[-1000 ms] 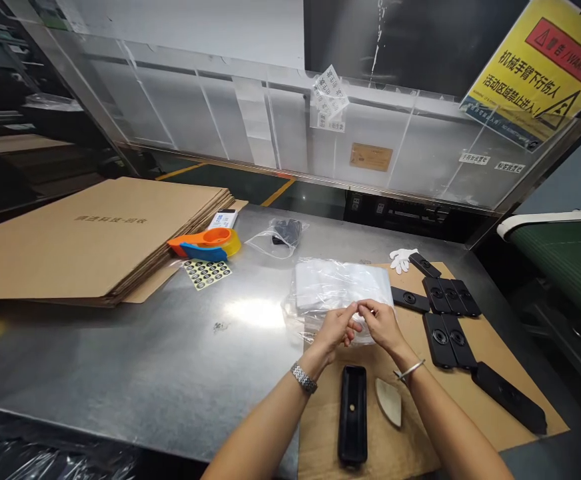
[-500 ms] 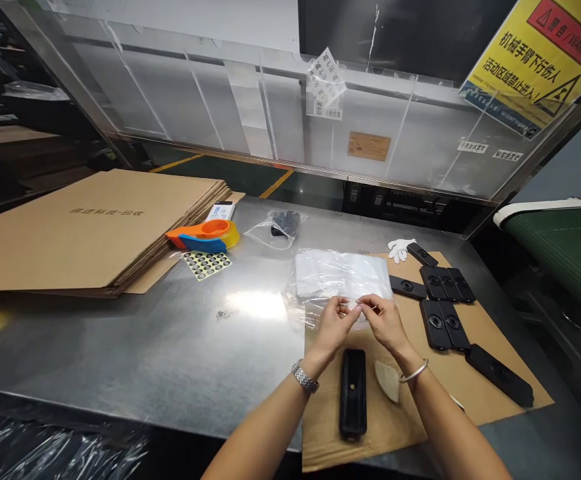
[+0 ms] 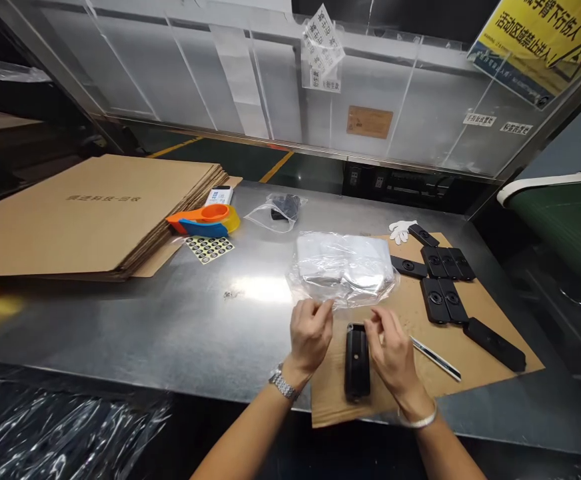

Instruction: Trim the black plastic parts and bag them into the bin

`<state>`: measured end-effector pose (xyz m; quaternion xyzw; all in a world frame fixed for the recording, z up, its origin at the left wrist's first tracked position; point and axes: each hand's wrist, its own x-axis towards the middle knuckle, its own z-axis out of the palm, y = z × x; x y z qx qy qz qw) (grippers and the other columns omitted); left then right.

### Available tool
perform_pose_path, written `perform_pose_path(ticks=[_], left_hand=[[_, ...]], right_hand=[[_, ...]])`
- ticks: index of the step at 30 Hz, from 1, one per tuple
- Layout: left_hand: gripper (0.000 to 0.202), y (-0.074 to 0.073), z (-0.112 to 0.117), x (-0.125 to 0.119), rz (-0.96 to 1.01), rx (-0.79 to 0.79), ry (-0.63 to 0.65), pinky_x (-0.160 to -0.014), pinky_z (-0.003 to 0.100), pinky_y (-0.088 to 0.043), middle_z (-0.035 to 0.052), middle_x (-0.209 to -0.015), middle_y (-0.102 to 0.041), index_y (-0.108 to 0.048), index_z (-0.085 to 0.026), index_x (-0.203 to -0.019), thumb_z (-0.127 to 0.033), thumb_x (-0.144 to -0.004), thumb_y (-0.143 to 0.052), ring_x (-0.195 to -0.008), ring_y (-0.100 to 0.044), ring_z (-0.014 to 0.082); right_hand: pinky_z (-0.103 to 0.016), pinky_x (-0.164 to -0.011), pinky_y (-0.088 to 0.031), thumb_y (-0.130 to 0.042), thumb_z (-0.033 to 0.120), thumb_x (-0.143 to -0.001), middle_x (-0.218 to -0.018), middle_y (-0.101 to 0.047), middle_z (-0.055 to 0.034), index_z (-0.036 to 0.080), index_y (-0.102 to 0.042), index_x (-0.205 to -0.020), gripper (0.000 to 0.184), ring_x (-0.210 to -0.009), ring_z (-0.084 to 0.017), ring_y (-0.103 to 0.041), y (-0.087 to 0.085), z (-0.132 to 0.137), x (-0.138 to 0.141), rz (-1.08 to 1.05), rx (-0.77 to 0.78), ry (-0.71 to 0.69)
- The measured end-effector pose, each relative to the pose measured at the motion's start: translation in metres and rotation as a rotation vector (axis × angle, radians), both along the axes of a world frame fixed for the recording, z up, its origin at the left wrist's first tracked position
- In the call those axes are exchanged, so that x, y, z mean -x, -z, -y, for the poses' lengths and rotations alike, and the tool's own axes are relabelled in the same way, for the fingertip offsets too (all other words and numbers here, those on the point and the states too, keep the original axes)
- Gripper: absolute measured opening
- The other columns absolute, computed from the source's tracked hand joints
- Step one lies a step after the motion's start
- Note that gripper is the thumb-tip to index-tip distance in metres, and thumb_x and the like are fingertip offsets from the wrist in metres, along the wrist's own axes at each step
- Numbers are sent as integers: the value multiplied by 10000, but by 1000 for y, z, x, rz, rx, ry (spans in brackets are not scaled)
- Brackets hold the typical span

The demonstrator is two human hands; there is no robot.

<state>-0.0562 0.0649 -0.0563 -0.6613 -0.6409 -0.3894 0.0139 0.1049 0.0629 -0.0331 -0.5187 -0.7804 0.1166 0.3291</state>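
Biggest thing here is a see-through screen point(image 3: 280, 87) across the far side, with green floor behind it and a yellow sign point(image 3: 545, 40) stuck up at far right. In front is a shiny metal table point(image 3: 195, 327), kinda scuffed, with glare near the middle. Left end's hogged by a thick stack of flat cardboard point(image 3: 90, 213), and there's a green belt point(image 3: 560, 220) past the right end. A brown cardboard sheet point(image 3: 328, 397) covers the right part of the table, its far left corner buried under a crinkly pile of clear bags point(image 3: 343, 260), just beyond the hands. Eight black pieces point(image 3: 438, 303) sit over on the right.

The right hand point(image 3: 393, 347) is half curled and blocks some of the case's right edge; can't tell if it's touching. The left hand point(image 3: 312, 333) is bunched up just left of it, can't tell if anything's pinched. That black case point(image 3: 358, 373) lies open side up on the sheet, between the hands.

Smaller stuff: orange-and-blue tape dispenser point(image 3: 204, 223) by the stack, sticker sheet point(image 3: 210, 249), slim cutter-like tool point(image 3: 435, 359) right of the right hand, white glove point(image 3: 401, 231) at far right.
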Motion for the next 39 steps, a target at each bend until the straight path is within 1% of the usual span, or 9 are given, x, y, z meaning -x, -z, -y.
perform_pose_path(ticks=[3,6,12,17,21,27,34,37,39], left_hand=[[253,11,22,6,-65,40,-16,-645,327,-351,56,-692,-498,-656,-187,-966,-169,-866,-424,-701,-430,197],[226,23,42,3,-115,129,47,-627,327,-358,47,-682,-536,-653,-191,-937,-137,-833,-460,-688,-460,200],[214,40,52,-7,-73,284,94,-678,345,-424,63,-739,-595,-636,-170,-890,-100,-806,-452,-744,-531,216],[223,39,51,-6,15,333,264,-684,280,-466,22,-764,-624,-631,-211,-944,-130,-838,-453,-753,-572,164],[250,36,59,-3,41,326,350,-700,273,-482,20,-793,-630,-609,-219,-1023,-146,-862,-431,-765,-574,154],[307,42,71,-13,-1,250,271,-681,333,-476,66,-789,-620,-547,-162,-1132,-171,-904,-343,-745,-561,183],[278,34,76,-20,-165,178,414,-623,329,-439,64,-720,-593,-576,-141,-1076,-143,-865,-393,-697,-532,194],[251,26,79,-16,-210,149,530,-593,310,-428,49,-709,-597,-581,-155,-1054,-172,-860,-423,-674,-526,181],[265,19,83,-14,-224,126,512,-561,308,-414,52,-692,-591,-567,-141,-1070,-153,-859,-407,-643,-515,178]], right_hand=[[-293,-473,-389,-425,415,-863,-633,-623,-103,155,-602,-890,315,-536,-226,-584,30,38,-11,273,197,122],[-285,-416,-350,-347,337,-878,-497,-583,-66,167,-593,-855,300,-420,-221,-555,48,63,-29,365,328,135],[-234,-518,-437,-328,392,-910,-709,-631,-32,208,-553,-918,291,-605,-162,-600,26,78,-65,-52,605,-77],[-192,-358,-382,-316,466,-901,-569,-531,31,195,-549,-782,377,-420,-113,-538,32,81,-57,-168,892,-150],[-205,-377,-369,-307,441,-905,-510,-518,28,198,-540,-738,376,-399,-123,-530,49,77,-51,-84,763,-57],[-261,-468,-358,-372,378,-886,-573,-631,-59,215,-620,-848,299,-514,-217,-615,51,84,-41,102,484,69],[-266,-598,-426,-342,332,-911,-862,-690,-103,182,-590,-1026,312,-742,-222,-666,51,85,-35,149,364,-12],[-246,-511,-414,-330,318,-914,-711,-681,-53,139,-488,-1160,343,-589,-183,-643,49,79,-34,119,403,-1],[-236,-444,-375,-313,301,-918,-555,-623,1,127,-448,-1189,349,-461,-164,-584,46,76,-30,115,425,23]])
